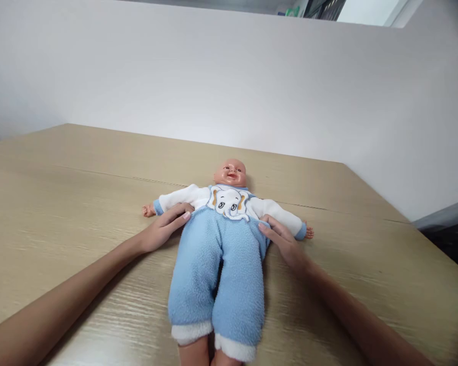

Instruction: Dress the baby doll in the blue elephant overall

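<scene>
Taking the elephant patch as the middle of the clock, one doll [198, 254] lies on its back, face up, on one worktop [80, 213]. Its one head [231, 173] is at 12 o'clock, and its two trouser legs run down to 6 o'clock. Its two arms are spread, one ending in a small fist [148, 210] near 9 o'clock, the other in a small palm [309, 232] between 3 and 4. It wears one white top [187, 194] with two sleeves and two blue cuffs, and one pair of blue trousers [240, 284] with two white hems. The single elephant patch [229, 203] has two eyes, two ears with orange marks, and one trunk. Below the hems show two bare legs [194, 353], cut off by the frame.

Two hands touch the doll, one at each side of its waist. The left hand [168, 226] is between 8 and 9 o'clock, thumb and fingers at the trouser edge; the right hand [282, 236] is at 4 o'clock, its fingers partly bent over the other edge. I cannot tell whether either one pinches the cloth.

One seam crosses the worktop behind the doll. Beyond, from 10 to 2 o'clock, stands a pale wall [198, 76], with one opening above it and one green object [292, 11] near 1 o'clock.
</scene>
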A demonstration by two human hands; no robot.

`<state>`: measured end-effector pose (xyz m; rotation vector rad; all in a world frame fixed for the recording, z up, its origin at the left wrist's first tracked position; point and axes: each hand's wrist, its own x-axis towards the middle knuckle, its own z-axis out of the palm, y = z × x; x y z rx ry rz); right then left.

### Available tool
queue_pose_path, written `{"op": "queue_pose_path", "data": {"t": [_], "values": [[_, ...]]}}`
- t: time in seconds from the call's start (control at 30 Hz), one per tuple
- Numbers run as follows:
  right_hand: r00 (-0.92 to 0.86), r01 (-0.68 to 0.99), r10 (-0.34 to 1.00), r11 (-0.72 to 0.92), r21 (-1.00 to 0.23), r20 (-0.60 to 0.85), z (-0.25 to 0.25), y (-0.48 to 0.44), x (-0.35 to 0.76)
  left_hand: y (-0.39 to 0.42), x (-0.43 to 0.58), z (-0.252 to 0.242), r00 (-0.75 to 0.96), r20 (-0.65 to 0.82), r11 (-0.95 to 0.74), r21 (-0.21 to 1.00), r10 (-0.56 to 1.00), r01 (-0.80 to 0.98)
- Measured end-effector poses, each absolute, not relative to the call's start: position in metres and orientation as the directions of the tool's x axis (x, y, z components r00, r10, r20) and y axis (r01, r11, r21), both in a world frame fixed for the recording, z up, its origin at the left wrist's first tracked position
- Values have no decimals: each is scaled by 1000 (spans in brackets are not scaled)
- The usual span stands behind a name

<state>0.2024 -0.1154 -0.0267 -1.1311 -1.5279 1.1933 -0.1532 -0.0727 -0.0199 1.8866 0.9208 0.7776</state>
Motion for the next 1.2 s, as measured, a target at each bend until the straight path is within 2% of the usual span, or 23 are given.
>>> {"op": "queue_pose_path", "data": {"t": [0.13,0.3,0.4,0.5,0.6,0.67,0.73,0.8,0.87,0.93,0.97,1.03,1.2], "values": [[-179,-17,981,69,-997,71,-35,-113,201,-68,-157,-15,622,141,-245,966,770,84],[-124,-87,991,40,-995,50,-42,-111,200,-69,-156,-11,621,33,-128,986,783,109],[-78,-83,995,50,-995,57,-42,-110,199,-70,-151,-14,601,4,-20,1000,800,19],[-40,-28,996,84,-996,85,-42,-110,198,-70,-142,-18,527,-31,127,981,849,-146],[-10,59,992,123,-991,122,-40,-111,198,-70,-136,-17,434,-46,170,953,900,-252],[1,191,986,165,-968,168,-37,-114,200,-71,-135,-15,408,-66,169,961,911,-221],[1,398,965,240,-885,262,-34,-117,204,-71,-137,-12,399,-77,135,984,914,-118],[-20,633,910,332,-700,414,-30,-120,213,-72,-138,-11,379,-38,36,999,924,12],[-76,800,826,385,-460,559,-29,-121,228,-71,-137,-13,347,54,-109,984,936,142],[-155,882,764,392,-260,626,-31,-120,247,-71,-135,-16,306,140,-220,945,942,243],[-190,895,757,395,-206,625,-33,-119,258,-70,-133,-18,280,172,-252,926,944,281],[-221,896,783,398,-195,582,-39,-116,277,-70,-127,-19,216,216,-279,901,952,331],[-92,899,900,259,-352,427,-44,-114,300,-63,-104,10,75,383,-380,835,921,397]]}}
